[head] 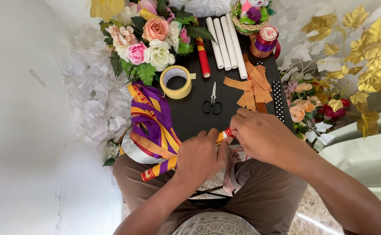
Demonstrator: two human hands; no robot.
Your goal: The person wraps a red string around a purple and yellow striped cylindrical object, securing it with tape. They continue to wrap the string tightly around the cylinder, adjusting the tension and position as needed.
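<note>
My left hand [200,157] grips a slim rolled tube [160,168] striped in purple, yellow and red, held at a slant over the near edge of the black table [190,114]. My right hand [260,135] pinches the tube's upper right end, where a red band shows. Black-handled scissors [212,101] lie just beyond the hands. A yellow tape roll [176,81] sits further back on the left. Orange glittery strips [253,87] lie piled to the right of the scissors.
Purple and yellow ribbons [151,122] drape over the table's left edge. Three white rolls [226,41] and a red roll [203,56] lie at the back. Artificial flowers [149,37] crowd the back left, more flowers [305,104] and gold leaves [369,48] stand right. A ribbon spool [265,41] stands by a basket [249,17].
</note>
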